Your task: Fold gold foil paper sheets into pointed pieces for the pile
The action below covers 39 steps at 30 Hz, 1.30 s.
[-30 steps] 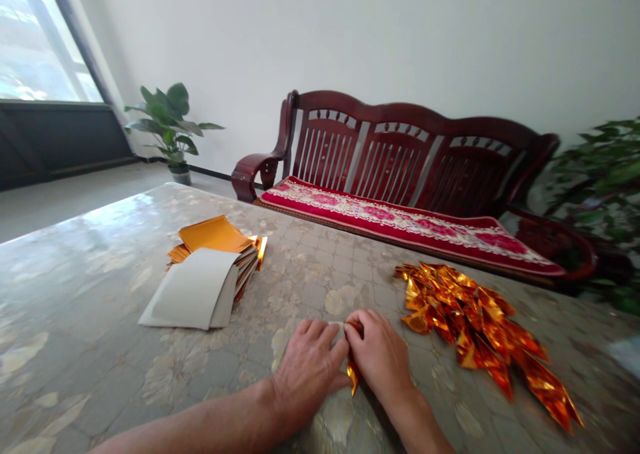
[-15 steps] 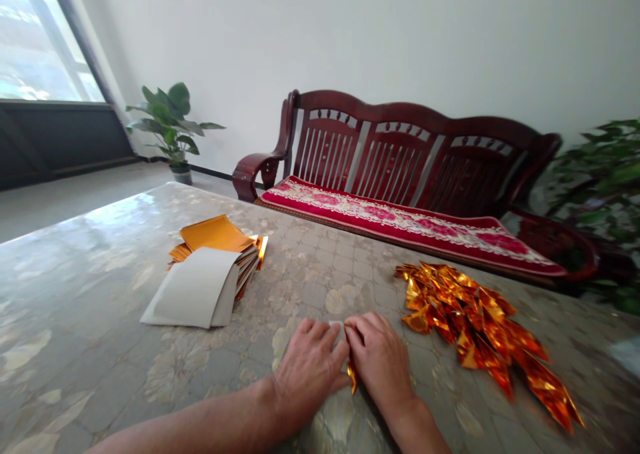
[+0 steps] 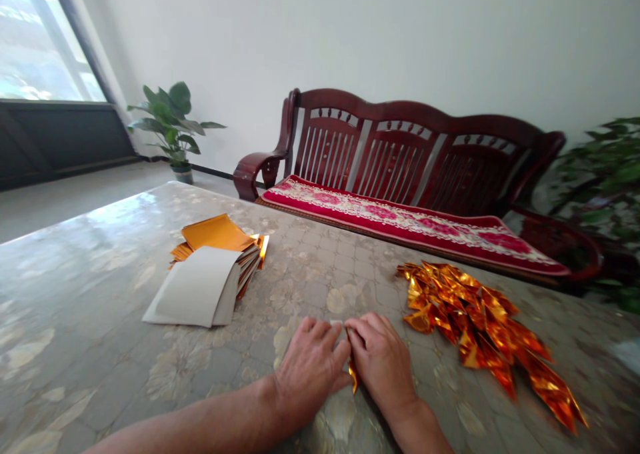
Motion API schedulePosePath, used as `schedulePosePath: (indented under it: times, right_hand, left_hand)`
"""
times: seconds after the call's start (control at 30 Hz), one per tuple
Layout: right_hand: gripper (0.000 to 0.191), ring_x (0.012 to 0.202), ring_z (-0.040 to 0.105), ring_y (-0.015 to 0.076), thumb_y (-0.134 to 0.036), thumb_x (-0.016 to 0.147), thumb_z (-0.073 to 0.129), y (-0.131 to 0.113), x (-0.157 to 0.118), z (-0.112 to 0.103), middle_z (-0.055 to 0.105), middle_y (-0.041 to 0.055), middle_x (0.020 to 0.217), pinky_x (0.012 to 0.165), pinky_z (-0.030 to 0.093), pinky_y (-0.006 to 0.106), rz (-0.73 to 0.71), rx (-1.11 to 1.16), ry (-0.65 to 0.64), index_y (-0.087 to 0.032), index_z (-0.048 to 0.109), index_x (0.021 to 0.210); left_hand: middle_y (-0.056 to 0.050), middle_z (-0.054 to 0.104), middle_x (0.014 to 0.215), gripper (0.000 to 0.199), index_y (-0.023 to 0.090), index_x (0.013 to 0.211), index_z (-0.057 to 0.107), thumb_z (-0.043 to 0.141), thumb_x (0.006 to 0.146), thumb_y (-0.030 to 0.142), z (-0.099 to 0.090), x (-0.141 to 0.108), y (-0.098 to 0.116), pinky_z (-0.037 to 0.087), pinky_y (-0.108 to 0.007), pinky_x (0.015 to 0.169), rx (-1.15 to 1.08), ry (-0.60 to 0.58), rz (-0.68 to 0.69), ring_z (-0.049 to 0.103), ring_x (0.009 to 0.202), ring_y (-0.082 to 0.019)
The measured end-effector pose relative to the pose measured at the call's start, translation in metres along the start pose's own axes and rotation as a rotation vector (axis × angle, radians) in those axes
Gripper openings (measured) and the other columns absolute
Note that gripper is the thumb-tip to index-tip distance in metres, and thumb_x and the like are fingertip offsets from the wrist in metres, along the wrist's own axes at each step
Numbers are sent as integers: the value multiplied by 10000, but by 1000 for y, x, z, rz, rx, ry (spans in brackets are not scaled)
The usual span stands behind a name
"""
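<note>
Near the front middle of the table, my left hand presses down with bent fingers on a small sheet of foil paper, mostly hidden under it. My right hand is close beside it, its fingers pinched on the right edge of the same foil paper, whose orange-gold strip shows between the hands. To the left lies a stack of sheets, pale grey side up in front and orange foil behind. On the right is a pile of folded orange foil pieces.
The patterned table fills the foreground. Behind it stands a dark red wooden bench with a red floral cushion. A potted plant is at the back left, another plant at the right. Clear plastic lies at the right edge.
</note>
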State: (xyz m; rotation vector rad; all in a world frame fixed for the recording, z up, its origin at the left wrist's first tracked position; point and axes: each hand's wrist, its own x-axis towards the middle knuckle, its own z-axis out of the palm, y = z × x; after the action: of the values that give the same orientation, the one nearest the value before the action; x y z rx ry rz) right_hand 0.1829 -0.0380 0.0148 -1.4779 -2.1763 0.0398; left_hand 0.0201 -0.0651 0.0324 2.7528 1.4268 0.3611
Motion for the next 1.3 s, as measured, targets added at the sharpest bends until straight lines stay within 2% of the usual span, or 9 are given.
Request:
schedulePosePath:
  times: [0.83,1.3]
  right_hand:
    - [174,829,501,180,-156,923,545,-3,1,-5,600,19,825,751,341,285,-78,-40,-33,-236,699,907]
    - [135,805,491,184,-162,902,574,-7,1,-6,601,24,807,737,325,300,-126,-89,-1,-229,688,874]
  left_hand:
    - [-59,632,1149,428,189,1111,560,727,811,444,-1,1,-1,446,-433,867,-6,-20,5,574,1012,-259]
    - [-59,632,1134,410,194,1085,559,733,806,438,-2,1,-1,423,-422,872,-15,-22,1,571,1006,-253]
